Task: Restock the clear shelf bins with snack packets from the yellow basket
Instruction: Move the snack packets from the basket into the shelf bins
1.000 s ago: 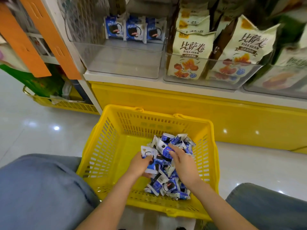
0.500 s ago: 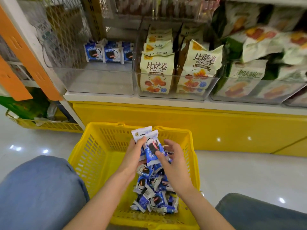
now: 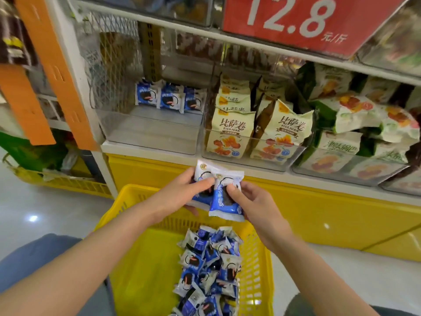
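The left hand (image 3: 180,192) and right hand (image 3: 252,201), gripping blue packets (image 3: 224,201), have lifted them from the basket (image 3: 141,258) toward the 11 o'clock bin (image 3: 150,133), ready to stock.

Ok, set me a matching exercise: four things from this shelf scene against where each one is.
Things:
1. blue-and-white plastic snack packets pinched by the left hand and right hand
2. cream bags with orange print
3. red price sign
4. yellow plastic basket

Places:
A. on the floor
B. on the upper shelf edge
C. above the basket, before the shelf
D. upright in a clear plastic shelf bin

Pairs: 1-C, 2-D, 3-B, 4-A.
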Demonstrator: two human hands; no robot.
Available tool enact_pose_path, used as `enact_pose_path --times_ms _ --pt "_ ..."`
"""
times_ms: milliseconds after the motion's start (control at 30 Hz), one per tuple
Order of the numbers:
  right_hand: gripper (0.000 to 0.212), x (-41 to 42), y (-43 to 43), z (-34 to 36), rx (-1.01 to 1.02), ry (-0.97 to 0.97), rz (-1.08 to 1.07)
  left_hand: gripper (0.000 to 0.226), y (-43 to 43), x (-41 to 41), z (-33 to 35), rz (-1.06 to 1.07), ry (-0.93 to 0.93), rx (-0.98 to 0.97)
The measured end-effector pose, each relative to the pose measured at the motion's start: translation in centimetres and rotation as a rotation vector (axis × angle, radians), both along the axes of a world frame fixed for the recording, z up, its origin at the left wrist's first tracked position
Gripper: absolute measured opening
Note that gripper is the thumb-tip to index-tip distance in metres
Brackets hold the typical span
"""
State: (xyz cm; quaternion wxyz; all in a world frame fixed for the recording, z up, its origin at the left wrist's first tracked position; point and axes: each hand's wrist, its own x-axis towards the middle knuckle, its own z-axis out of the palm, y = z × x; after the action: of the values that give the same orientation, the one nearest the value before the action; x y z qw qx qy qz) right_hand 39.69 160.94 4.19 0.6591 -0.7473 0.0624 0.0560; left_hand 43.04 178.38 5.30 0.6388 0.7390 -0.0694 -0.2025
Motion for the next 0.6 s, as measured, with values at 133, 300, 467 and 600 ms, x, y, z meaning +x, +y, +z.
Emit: enact_pose_path --times_ms 133,300,467,600 --pt "0.021 2.5 1.3 3.3 -0.089 -0.086 0.031 0.031 1.7 1.7 1.2 0.075 -0.093 -0.011" --pt "0.031 6.9 4.4 7.3 -0.207 -0.177 0.062 0.019 4.2 3.9 2.4 0.315 -0.151 -0.096" --pt "0.016 11.3 8.2 10.3 -0.383 -0.309 0.165 0.012 7.8 6.1 3.4 0.526 -0.198 -0.188" --pt "0.025 15.6 10.2 11.5 -0.572 -0.397 0.099 0.017 10.7 7.4 3.2 0.641 -0.230 -0.242"
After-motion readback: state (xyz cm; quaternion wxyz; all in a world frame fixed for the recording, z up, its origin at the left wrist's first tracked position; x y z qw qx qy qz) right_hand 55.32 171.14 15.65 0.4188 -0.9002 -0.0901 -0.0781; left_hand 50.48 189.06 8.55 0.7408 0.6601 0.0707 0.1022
